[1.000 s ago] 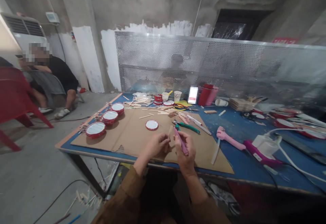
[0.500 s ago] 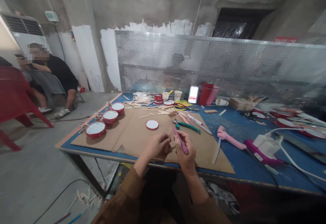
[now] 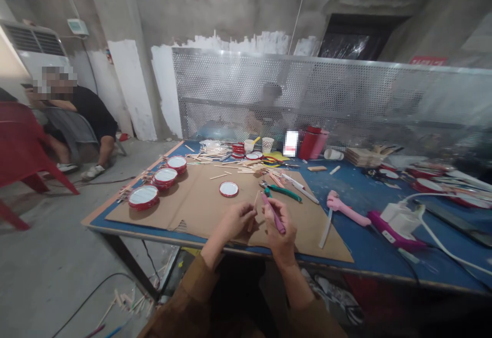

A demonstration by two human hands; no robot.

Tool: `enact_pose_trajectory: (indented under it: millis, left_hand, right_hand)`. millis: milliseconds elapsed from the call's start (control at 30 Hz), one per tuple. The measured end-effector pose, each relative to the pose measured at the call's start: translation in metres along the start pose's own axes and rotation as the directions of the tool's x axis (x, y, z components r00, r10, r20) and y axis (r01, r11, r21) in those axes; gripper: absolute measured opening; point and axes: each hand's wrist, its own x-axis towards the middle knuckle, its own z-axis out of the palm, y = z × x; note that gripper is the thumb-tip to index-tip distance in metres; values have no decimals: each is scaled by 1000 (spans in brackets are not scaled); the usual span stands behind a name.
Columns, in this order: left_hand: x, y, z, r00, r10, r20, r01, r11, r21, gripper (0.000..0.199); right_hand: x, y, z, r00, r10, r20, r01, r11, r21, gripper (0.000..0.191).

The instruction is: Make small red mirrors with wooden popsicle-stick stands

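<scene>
A wooden craft stick (image 3: 254, 211) is being pinched tight by the left-hand grip (image 3: 236, 221), just above the cardboard sheet (image 3: 184, 199). A pink-handled tool (image 3: 274, 215) is being held closed in the right-hand grip (image 3: 281, 226). Red-rimmed lids (image 3: 143, 197) are being carried on the sheet's left; green-handled pliers (image 3: 284, 192) are lying on its right. The blue desk (image 3: 348, 187) is being fronted by a perforated metal screen (image 3: 292, 92), beyond the sheet.
</scene>
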Motion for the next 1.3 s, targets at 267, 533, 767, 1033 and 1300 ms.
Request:
enact_pose_trajectory:
  millis: [267,533,767,1033,1300]
  left_hand:
    - [1,-1,0,1000,-16,-19,16,1000,-3,23]
    - [-2,3,-1,999,15,-32,-14,1000,23,30]
    - [0,-2,-1,998,37,-49,-34,997,66,29]
    - [-1,0,-1,998,32,-45,-29,998,58,31]
    - [-2,1,-1,998,25,-56,-20,997,72,29]
  right_hand:
    - [0,2,1,999,-20,-33,19,999,-37,28]
    - [0,3,1,1000,-27,9,27,999,-23,28]
    - [-1,2,1,1000,-19,-9,19,1000,-22,27]
    - [0,3,0,998,-44,33,45,998,-45,27]
    - [-1,3,0,999,-39,5,39,999,-20,27]
